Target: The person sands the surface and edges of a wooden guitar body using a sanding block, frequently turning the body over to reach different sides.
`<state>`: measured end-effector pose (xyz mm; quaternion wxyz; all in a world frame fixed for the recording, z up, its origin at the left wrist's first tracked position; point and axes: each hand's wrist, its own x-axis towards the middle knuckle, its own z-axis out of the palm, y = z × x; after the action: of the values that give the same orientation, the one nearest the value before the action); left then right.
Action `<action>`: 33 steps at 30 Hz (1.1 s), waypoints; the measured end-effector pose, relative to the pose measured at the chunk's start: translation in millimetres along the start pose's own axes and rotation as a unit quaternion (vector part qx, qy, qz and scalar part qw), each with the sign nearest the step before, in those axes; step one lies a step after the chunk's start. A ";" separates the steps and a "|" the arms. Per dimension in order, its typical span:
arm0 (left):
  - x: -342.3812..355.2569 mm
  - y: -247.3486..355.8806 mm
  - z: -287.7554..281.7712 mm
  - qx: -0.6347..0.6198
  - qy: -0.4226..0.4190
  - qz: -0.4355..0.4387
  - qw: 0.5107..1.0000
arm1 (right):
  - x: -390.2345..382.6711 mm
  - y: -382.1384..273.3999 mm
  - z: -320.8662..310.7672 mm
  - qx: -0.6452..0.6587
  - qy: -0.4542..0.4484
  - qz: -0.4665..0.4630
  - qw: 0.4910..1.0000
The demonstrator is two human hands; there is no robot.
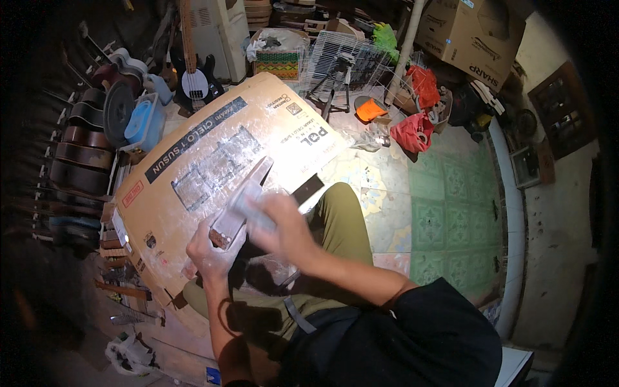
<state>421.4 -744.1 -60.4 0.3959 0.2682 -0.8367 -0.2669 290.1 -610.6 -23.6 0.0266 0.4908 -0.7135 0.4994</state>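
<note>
My left hand [214, 253] wraps round the near end of a dusty, long wooden piece [257, 176], shaped like a guitar neck. Its brown end faces me, and its far tip points away over the cardboard. Against its right side, my right hand [284, 222] is closed on a pale grey pad [250, 209], perhaps sandpaper. Motion smears the fingers and the pad, so its exact kind cannot be made out. Under both hands lies a flattened cardboard sheet [148, 222], streaked with white dust.
Several guitar bodies [84, 155] are racked at the left, near a blue plastic tub [143, 122]. An electric bass [193, 80] leans at the back. Beyond the sheet are a wire rack [335, 58], an orange piece [370, 109] and a red bag [412, 132]. My knee [345, 216] is close by.
</note>
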 end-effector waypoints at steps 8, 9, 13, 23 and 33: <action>-4.6 -3.4 -6.5 0.006 -0.031 -0.023 0.999 | -12.0 -4.4 2.2 0.019 -0.057 -0.015 0.998; -2.9 -3.3 -6.3 0.008 -0.029 -0.024 0.999 | -9.3 -17.0 -7.2 0.046 -0.074 -0.050 0.995; -1.2 0.7 -2.1 0.015 -0.006 0.011 1.000 | 16.8 24.2 5.8 0.103 0.035 0.154 0.982; -8.6 -22.9 -3.1 0.001 -0.004 -0.052 0.999 | -3.8 -30.1 -0.4 0.082 -0.065 -0.058 0.993; 3.2 5.8 -5.6 0.013 -0.012 -0.032 0.999 | 5.4 16.8 14.1 0.116 0.024 0.054 0.991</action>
<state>422.9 -743.4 -51.9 0.3734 0.2963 -0.8361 -0.2716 281.5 -624.4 -39.2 -0.0401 0.4391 -0.6750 0.5915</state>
